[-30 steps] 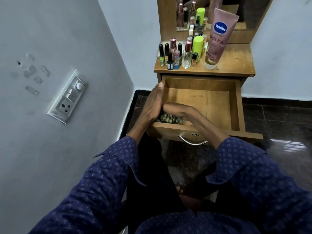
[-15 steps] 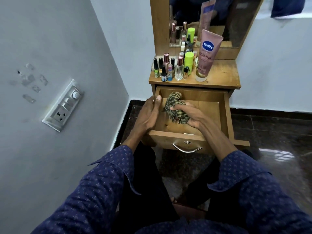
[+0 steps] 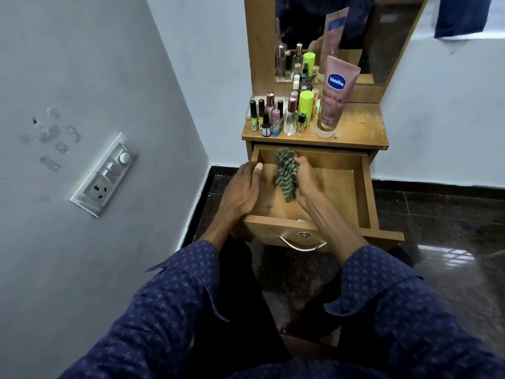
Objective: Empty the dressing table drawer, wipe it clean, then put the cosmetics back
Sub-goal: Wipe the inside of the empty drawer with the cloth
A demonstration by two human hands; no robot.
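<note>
Fingers of the right hand [image 3: 307,181] are curled tight round a striped green cloth [image 3: 286,173], bunched up with a tail hanging down, and it's pressed toward the back left part of the drawer [image 3: 367,198], close to the rear wall. Left hand [image 3: 241,192] is lying over the drawer's left wall with fingers mostly straight and the thumb tucked inside the rim, so it's bracing the thing, not holding anything. Drawer is pulled well out and looks bare inside apart from the cloth and hand, though the arm hides a strip of the floor near the front. So I'd say we're in the wiping step, emptying done, and nothing put back yet. The cosmetics [image 3: 281,116] are all parked up on the tabletop [image 3: 358,132] just above: a cluster of little nail polish bottles, a clear perfume bottle, a lime green stick, plus a big pink tube [image 3: 334,97] standing cap-down against the mirror [image 3: 382,50]. My guess for what's next: drag the cloth across to the right side and the far corners, which look untouched from here, keeping the left hand planted so the drawer doesn't slide or tip. After that the cloth needs to go somewhere and the bottles come down one by one, and that tube looks like it'd topple easily if bumped. Wall switchboard [image 3: 105,176] is off to the left, not involved.
</note>
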